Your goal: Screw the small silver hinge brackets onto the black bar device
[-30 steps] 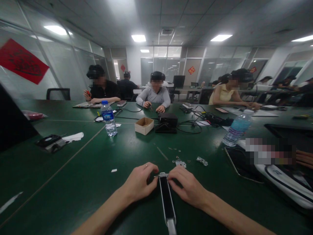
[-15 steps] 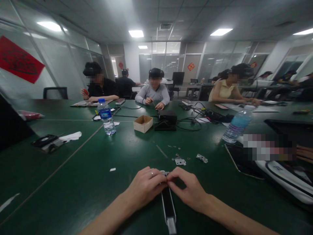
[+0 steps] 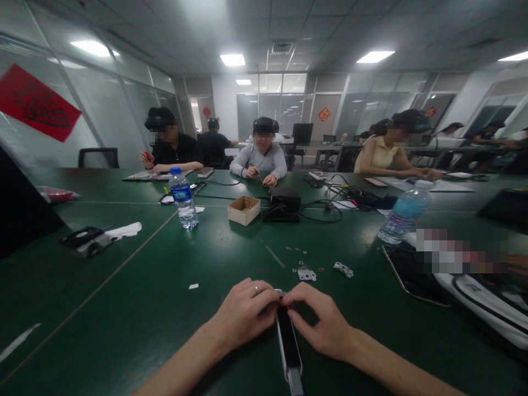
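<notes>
A long black bar with silver ends (image 3: 289,349) lies on the green table (image 3: 136,308), running away from me. My left hand (image 3: 243,313) and my right hand (image 3: 317,319) meet at its far end, fingers curled and pinched together on the silver tip. A ring shows on my left hand. Just beyond my fingers lie two small metal brackets (image 3: 306,273) (image 3: 343,269) and several tiny screws and washers (image 3: 303,254).
A thin metal rod (image 3: 274,257) lies past the brackets. Farther off stand a small cardboard box (image 3: 244,210), a black device with cables (image 3: 284,204), and two water bottles (image 3: 183,199) (image 3: 404,213). A tablet and white bag (image 3: 474,286) are at right. Three people sit across the table.
My hands have closed in from either side of the bar's far end until the fingertips meet over it. The bar has stayed in place.
</notes>
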### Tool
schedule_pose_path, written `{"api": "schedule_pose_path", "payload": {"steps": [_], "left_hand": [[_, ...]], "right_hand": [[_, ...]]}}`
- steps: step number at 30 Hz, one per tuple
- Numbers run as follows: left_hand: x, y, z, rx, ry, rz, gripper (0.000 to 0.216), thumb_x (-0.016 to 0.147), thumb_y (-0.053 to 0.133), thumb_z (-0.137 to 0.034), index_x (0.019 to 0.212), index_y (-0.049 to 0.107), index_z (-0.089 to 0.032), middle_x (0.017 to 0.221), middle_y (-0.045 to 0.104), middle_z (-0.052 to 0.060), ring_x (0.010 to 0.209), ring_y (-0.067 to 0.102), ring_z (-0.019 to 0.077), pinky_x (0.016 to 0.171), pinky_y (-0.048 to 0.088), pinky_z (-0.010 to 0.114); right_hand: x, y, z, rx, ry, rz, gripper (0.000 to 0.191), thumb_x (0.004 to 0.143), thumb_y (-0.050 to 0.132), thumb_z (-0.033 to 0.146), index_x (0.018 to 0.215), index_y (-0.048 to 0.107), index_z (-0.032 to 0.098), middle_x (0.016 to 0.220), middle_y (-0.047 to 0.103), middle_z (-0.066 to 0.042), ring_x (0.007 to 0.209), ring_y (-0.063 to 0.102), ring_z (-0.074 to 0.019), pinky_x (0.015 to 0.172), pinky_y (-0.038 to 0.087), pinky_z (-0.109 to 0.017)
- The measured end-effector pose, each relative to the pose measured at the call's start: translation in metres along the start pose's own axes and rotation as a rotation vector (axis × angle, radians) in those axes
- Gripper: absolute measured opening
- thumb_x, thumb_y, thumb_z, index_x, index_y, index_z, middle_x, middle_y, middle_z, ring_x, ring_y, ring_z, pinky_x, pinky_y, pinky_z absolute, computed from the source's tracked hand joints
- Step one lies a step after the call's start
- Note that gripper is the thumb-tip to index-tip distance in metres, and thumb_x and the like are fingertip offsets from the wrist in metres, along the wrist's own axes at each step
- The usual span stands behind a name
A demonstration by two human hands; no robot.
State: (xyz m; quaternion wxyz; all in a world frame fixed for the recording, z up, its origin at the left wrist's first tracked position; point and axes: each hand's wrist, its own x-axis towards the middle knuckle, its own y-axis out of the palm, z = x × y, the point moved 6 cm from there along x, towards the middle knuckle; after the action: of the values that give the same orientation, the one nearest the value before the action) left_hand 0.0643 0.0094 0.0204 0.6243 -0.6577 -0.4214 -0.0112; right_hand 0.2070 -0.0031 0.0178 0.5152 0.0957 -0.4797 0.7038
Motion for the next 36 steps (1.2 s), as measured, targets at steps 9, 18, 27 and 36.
{"api": "schedule_pose_path", "payload": {"steps": [9,18,27,36], "left_hand": [[-0.006,-0.003,0.034,-0.018,-0.188,0.216,0.012,0.08,0.058,-0.016,0.091,0.062,-0.019,0.095,0.061,0.004,0.083,0.059,0.0175,0.074,0.046,0.027],[-0.006,0.001,0.034,-0.08,-0.233,0.277,0.016,0.08,0.058,-0.014,0.093,0.063,-0.02,0.096,0.064,0.002,0.084,0.059,0.0169,0.077,0.045,0.027],[-0.007,0.002,0.035,-0.162,-0.264,0.257,0.017,0.08,0.057,-0.013,0.093,0.063,-0.02,0.093,0.063,0.001,0.076,0.058,0.014,0.072,0.046,0.024],[-0.007,0.002,0.037,-0.223,-0.291,0.272,0.015,0.08,0.056,-0.012,0.092,0.061,-0.019,0.093,0.059,0.0,0.072,0.055,0.0123,0.066,0.043,0.021]], "right_hand": [[0.001,-0.007,-0.037,-0.304,0.209,0.137,0.013,0.086,0.049,0.017,0.091,0.06,0.017,0.084,0.062,-0.007,0.078,0.059,-0.019,0.068,0.05,-0.033],[0.001,0.0,-0.035,-0.301,0.21,0.272,0.014,0.089,0.047,0.015,0.092,0.061,0.019,0.09,0.062,-0.006,0.08,0.058,-0.0186,0.07,0.051,-0.032],[0.0,0.0,-0.036,-0.296,0.214,0.284,0.012,0.089,0.05,0.014,0.093,0.061,0.019,0.091,0.061,-0.005,0.081,0.059,-0.0181,0.07,0.051,-0.031],[-0.001,0.001,-0.039,-0.279,0.212,0.291,0.013,0.091,0.048,0.015,0.094,0.06,0.019,0.091,0.061,-0.005,0.082,0.057,-0.0182,0.072,0.049,-0.032]]}}
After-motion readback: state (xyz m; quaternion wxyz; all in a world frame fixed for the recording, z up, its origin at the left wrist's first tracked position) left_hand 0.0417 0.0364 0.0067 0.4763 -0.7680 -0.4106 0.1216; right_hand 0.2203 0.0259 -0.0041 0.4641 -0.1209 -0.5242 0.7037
